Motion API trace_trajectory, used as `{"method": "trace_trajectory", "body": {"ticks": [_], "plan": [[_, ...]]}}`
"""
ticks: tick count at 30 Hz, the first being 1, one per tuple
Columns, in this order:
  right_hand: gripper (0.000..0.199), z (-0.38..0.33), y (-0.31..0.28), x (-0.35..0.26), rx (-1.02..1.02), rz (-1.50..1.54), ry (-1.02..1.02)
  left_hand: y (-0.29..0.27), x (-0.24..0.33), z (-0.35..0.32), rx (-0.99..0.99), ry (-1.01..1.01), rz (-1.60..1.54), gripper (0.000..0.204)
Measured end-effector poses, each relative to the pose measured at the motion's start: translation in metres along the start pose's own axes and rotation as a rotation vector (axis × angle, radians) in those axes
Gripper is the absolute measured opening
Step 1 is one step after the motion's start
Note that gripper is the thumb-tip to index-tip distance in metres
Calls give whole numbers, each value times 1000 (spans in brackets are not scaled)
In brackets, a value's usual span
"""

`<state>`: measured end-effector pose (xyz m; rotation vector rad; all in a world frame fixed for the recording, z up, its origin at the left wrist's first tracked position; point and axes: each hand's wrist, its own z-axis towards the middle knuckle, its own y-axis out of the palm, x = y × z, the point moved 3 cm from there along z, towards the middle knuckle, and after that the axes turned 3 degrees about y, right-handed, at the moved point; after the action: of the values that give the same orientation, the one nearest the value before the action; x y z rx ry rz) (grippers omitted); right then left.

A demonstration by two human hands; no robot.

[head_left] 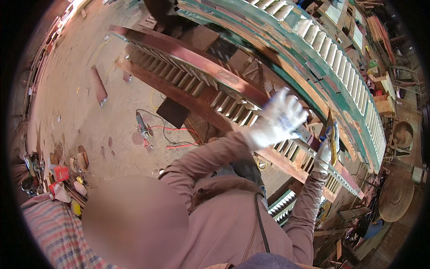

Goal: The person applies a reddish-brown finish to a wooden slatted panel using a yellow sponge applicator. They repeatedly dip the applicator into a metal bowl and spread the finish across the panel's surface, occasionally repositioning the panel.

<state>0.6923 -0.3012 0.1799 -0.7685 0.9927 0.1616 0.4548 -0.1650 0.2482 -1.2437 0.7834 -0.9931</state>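
A louvered wooden shutter (179,87) with reddish-brown side rails and pale slats lies slantwise in front of me. Over its near half is my left hand (277,120) in a white glove, smeared by motion, its fingers spread with nothing visible in them. Farther right, my right hand (326,150), gloved too, is closed around a thin, curved, yellowish-brown strip (333,142) that stands up along the fingers; its exact kind is unclear. That hand is above the shutter's right end. Part of the shutter is covered by my left hand and arm.
Green louvered shutters (324,58) lie stacked just beyond. On the floor to the left are an angle grinder (142,124) with a red cord (179,129) and a brown roll, apparently sandpaper (99,85). Striped cloth (58,233) is at lower left; a round woven basket (396,197) stands right.
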Motion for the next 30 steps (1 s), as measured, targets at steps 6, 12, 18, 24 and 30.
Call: {"method": "trace_trajectory", "body": {"ticks": [6, 12, 18, 24, 30], "plan": [[32, 16, 1, 15, 20, -59, -95, -33, -183, -125, 293, -270, 191, 107], [38, 41, 14, 28, -58, -126, -84, -22, -299, -156, -33, -413, 309, 106], [41, 41, 16, 25, -119, -95, -13, -11, -331, -135, 108, -229, 187, 73], [40, 36, 7, 5, 60, 49, 124, -5, -331, -133, 133, -189, 207, 63], [35, -35, 57, -140, 362, 437, 137, -18, -343, -118, -171, -32, 60, 67]]}}
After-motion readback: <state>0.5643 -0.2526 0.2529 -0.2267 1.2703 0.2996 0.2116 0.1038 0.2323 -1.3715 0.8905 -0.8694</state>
